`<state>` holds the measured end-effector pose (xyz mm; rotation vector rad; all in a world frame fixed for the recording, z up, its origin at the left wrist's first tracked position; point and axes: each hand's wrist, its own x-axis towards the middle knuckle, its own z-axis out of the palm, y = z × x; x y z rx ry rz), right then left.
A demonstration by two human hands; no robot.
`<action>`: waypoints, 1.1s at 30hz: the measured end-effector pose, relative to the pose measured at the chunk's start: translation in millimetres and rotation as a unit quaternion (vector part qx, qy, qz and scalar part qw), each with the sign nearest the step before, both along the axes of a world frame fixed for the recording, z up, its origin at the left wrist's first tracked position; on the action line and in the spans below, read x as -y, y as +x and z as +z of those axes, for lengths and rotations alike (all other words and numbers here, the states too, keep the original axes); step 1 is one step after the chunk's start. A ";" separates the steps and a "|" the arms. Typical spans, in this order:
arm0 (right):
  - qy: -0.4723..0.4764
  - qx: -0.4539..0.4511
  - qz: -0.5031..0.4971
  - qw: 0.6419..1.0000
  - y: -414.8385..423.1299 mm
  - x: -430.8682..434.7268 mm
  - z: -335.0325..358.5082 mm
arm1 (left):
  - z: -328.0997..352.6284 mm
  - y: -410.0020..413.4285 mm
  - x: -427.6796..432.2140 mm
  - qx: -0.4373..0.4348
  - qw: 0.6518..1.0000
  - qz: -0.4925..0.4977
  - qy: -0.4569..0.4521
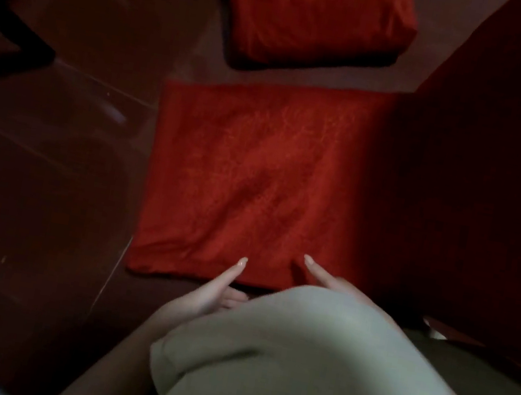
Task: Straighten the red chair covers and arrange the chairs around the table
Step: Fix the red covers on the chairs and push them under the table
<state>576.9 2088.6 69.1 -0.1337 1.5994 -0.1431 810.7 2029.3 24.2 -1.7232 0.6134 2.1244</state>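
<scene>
A chair seat in a red patterned cover (256, 175) lies below me in the middle of the head view. Its red-covered back (487, 167) rises dark at the right. A second red-covered seat (315, 15) stands beyond it at the top. My left hand (218, 291) hovers at the near edge of the closer seat with its forefinger stretched out and holds nothing. My right hand (325, 278) is beside it, forefinger pointing over the same edge; a pale green sleeve hides most of it.
Dark glossy floor tiles (50, 160) fill the left half. A black chair or table leg (13, 32) crosses the upper left corner. My pale green clothing (307, 379) blocks the lower middle.
</scene>
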 end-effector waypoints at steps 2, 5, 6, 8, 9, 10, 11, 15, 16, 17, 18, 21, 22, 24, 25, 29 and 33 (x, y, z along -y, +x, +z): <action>0.030 0.046 -0.059 0.997 6.0 -2.6 -14.6 | -6.5 2.7 -6.5 -0.019 0.996 0.069 0.044; 0.072 0.068 -0.126 0.987 13.3 -11.5 -40.1 | -24.6 1.3 -16.9 -0.009 0.981 0.187 0.050; 0.083 0.088 -0.169 0.978 15.5 -14.9 -49.0 | -30.3 -0.7 -20.4 -0.003 0.971 0.234 0.048; 0.078 0.122 -0.275 0.950 22.1 -21.0 -56.6 | -34.2 -8.0 -24.7 0.011 0.953 0.302 0.036; 0.071 0.123 -0.333 0.932 26.1 -24.3 -59.4 | -35.8 -12.0 -27.0 0.009 0.943 0.330 0.034; 0.052 0.117 -0.393 0.911 30.2 -26.3 -62.1 | -37.7 -15.5 -28.7 0.007 0.935 0.353 0.029; 0.026 0.101 -0.450 0.887 34.1 -28.0 -64.9 | -40.2 -18.6 -29.9 0.006 0.929 0.370 0.016; -0.079 0.079 -0.599 0.793 45.7 -22.5 -73.6 | -48.3 -24.2 -27.9 -0.001 0.900 0.434 -0.035; -0.098 0.079 -0.611 0.782 48.3 -21.1 -75.3 | -50.5 -23.6 -27.2 -0.004 0.893 0.448 -0.044; -0.115 0.077 -0.618 0.774 50.6 -20.2 -77.2 | -53.1 -23.1 -27.0 -0.009 0.886 0.461 -0.052; -0.129 0.075 -0.624 0.767 52.5 -19.9 -79.7 | -54.9 -22.6 -27.0 -0.014 0.881 0.469 -0.060; -0.147 0.071 -0.633 0.757 55.8 -19.6 -83.3 | -55.0 -25.2 -28.7 -0.017 0.877 0.474 -0.079; -0.150 0.072 -0.634 0.756 56.9 -18.3 -82.7 | -53.9 -27.9 -29.2 -0.015 0.876 0.474 -0.083; -0.157 0.071 -0.638 0.750 58.8 -15.2 -82.8 | -50.6 -34.5 -29.4 -0.011 0.872 0.483 -0.079; -0.159 0.069 -0.644 0.746 59.2 -13.7 -82.9 | -49.7 -36.4 -29.2 -0.004 0.870 0.486 -0.081; -0.150 0.058 -0.670 0.725 57.9 -8.9 -81.2 | -48.6 -38.3 -25.2 0.022 0.873 0.477 -0.101; -0.124 0.087 -0.680 0.717 51.2 -7.1 -79.4 | -46.3 -39.3 -23.4 0.044 0.864 0.493 -0.092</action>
